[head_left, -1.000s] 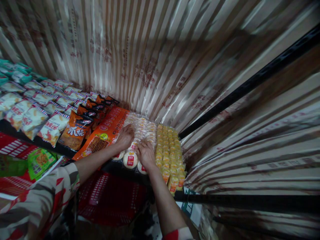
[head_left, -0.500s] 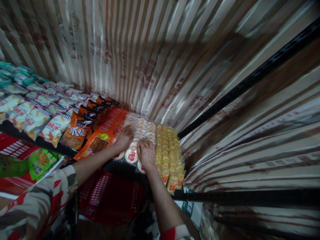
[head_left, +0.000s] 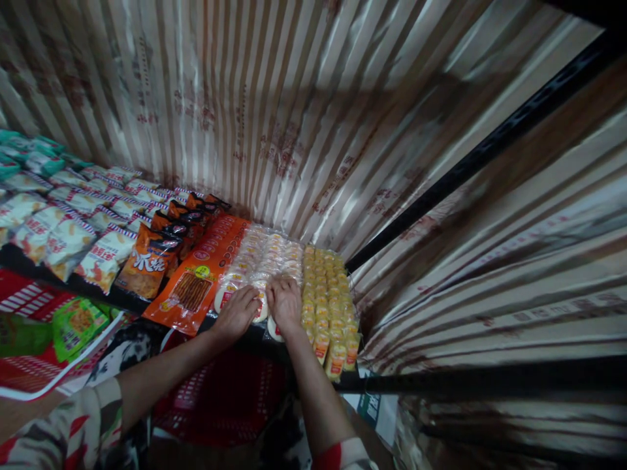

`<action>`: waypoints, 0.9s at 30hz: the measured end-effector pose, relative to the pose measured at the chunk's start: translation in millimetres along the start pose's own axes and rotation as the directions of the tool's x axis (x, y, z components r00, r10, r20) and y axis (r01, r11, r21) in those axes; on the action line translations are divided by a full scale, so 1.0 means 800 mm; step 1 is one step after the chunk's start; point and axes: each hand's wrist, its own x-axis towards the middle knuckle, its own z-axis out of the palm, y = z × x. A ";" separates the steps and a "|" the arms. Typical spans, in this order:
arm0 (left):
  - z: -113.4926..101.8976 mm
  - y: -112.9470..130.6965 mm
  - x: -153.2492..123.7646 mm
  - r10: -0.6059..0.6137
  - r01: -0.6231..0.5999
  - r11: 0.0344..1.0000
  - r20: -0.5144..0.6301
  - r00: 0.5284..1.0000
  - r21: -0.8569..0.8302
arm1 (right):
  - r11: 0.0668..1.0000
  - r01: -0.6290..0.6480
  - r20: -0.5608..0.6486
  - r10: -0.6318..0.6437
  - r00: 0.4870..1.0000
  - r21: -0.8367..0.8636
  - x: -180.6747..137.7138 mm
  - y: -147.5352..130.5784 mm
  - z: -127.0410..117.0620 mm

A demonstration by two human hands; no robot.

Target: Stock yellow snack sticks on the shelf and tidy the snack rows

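Observation:
Rows of round white snacks in clear wrappers [head_left: 267,251], with red print on the front ones, lie on a dark shelf. My left hand [head_left: 239,312] rests over the front packets, its fingers stretched to the right and touching them. Close beside it, my right hand [head_left: 285,300] curls its fingers over the front right packet, whose lower edge [head_left: 274,329] shows below the hand. Both thumbs are partly hidden. Flanking these rows are a flat orange bag of sticks [head_left: 193,287] on the left and yellow wrapped snacks [head_left: 326,294] on the right.
Orange bags [head_left: 147,261] and white snack bags [head_left: 105,254] fill the shelf leftward. Below are a red basket [head_left: 215,391] and another holding a green packet [head_left: 78,326]. Striped plastic sheeting [head_left: 294,117] hangs behind. A black bar [head_left: 470,156] slants at the right.
My left hand has drawn back from the orange bag's edge toward the front of the white packets, nearer my right hand. My right hand stays almost in place.

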 end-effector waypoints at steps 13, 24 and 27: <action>-0.006 0.007 0.006 0.003 -0.004 0.997 0.018 1.000 0.074 | 0.955 -0.205 -0.110 0.232 0.967 0.214 0.005 0.079 -0.027; -0.004 0.014 0.052 0.061 -0.061 0.998 -0.004 0.998 0.010 | 0.954 -0.232 -0.046 0.245 0.969 0.187 0.029 0.121 -0.022; 0.004 0.014 0.072 0.098 -0.098 0.995 -0.012 0.995 0.004 | 0.954 -0.241 -0.024 0.249 0.968 0.180 0.038 0.126 -0.016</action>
